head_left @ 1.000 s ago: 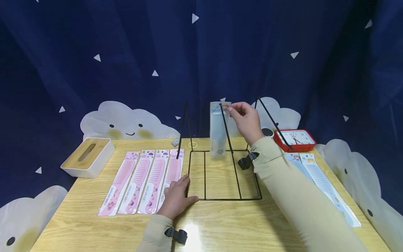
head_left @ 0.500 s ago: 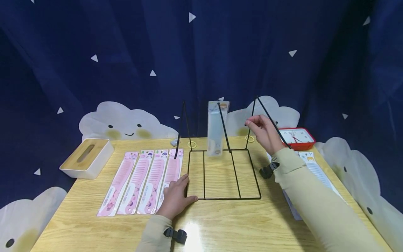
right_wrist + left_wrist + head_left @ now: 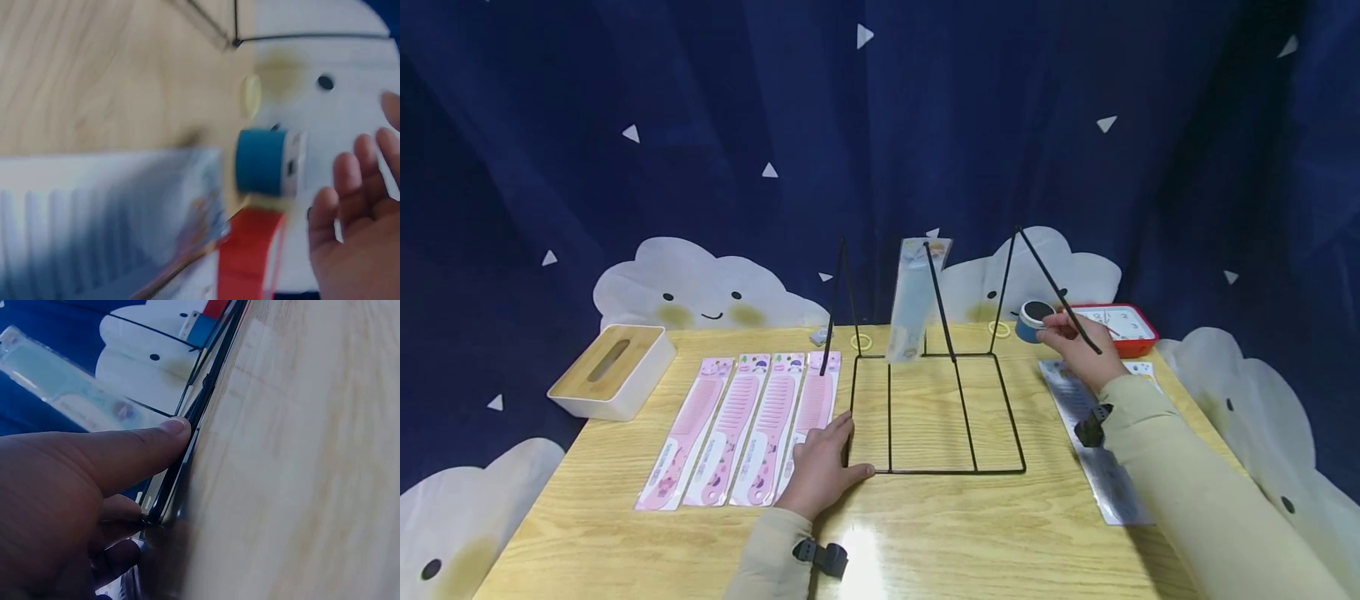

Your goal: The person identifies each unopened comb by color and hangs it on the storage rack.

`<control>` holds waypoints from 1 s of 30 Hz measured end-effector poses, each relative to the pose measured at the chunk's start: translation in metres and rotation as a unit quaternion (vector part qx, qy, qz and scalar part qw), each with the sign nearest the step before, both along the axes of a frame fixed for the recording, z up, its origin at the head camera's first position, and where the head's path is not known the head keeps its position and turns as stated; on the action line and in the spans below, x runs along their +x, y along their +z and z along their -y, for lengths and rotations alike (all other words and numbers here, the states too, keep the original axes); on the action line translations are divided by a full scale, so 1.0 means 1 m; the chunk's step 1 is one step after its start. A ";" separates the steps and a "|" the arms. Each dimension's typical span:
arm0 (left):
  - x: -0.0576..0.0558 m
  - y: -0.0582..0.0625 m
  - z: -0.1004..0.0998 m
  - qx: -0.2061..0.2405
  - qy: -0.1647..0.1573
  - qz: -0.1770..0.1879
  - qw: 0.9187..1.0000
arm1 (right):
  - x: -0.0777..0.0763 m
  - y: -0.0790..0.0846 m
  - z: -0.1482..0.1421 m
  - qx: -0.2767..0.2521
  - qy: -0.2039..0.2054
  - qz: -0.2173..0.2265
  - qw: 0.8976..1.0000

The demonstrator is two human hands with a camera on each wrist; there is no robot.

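Note:
A black wire rack point(image 3: 925, 472) with slanted arms stands mid-table. My left hand point(image 3: 820, 471) holds its front left corner, thumb on the front bar; in the left wrist view the thumb point(image 3: 144, 450) lies along this bar. From the middle arm hangs a packaged blue comb point(image 3: 912, 304), its lower end tilted left. To the right, my right hand point(image 3: 1078, 346) is above the packaged comb point(image 3: 1108, 479) lying on the table, partly hidden by hand and sleeve. In the right wrist view, the fingers point(image 3: 347, 175) are spread with nothing between them.
Several packaged pink combs point(image 3: 771, 433) lie in a row left of the rack. A tissue box point(image 3: 613, 375) is at far left. Behind the right hand are a blue cylindrical object point(image 3: 1030, 325) with a dark top and a red clock point(image 3: 1138, 346). Yellow rings point(image 3: 1000, 330) lie at the back.
My right hand has let go of the hanging blue comb and moved right and down to above the packaged combs. The hanging comb has swung to a tilt. My left hand stays put.

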State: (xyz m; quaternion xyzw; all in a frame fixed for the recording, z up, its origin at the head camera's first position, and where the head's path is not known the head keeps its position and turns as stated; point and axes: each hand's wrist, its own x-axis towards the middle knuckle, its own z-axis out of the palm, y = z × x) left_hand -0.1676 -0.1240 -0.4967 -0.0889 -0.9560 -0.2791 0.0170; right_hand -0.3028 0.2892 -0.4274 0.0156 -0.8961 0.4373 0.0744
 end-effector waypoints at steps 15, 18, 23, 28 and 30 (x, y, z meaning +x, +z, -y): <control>0.001 0.000 -0.002 0.001 -0.002 -0.005 1.000 | 0.001 -0.039 -0.041 0.116 0.018 0.108 0.987; 0.000 0.000 -0.002 0.001 -0.004 -0.007 1.000 | 0.000 -0.043 -0.042 0.151 0.010 0.102 0.983; -0.001 0.001 -0.002 -0.001 -0.003 -0.011 1.000 | -0.002 -0.043 -0.040 0.172 -0.013 0.112 0.979; 0.000 0.001 -0.002 -0.001 -0.002 -0.012 1.000 | -0.003 -0.038 -0.038 0.187 -0.017 0.119 0.975; 0.000 0.001 -0.001 -0.001 0.000 -0.008 1.000 | -0.001 -0.035 -0.037 0.188 -0.013 0.106 0.976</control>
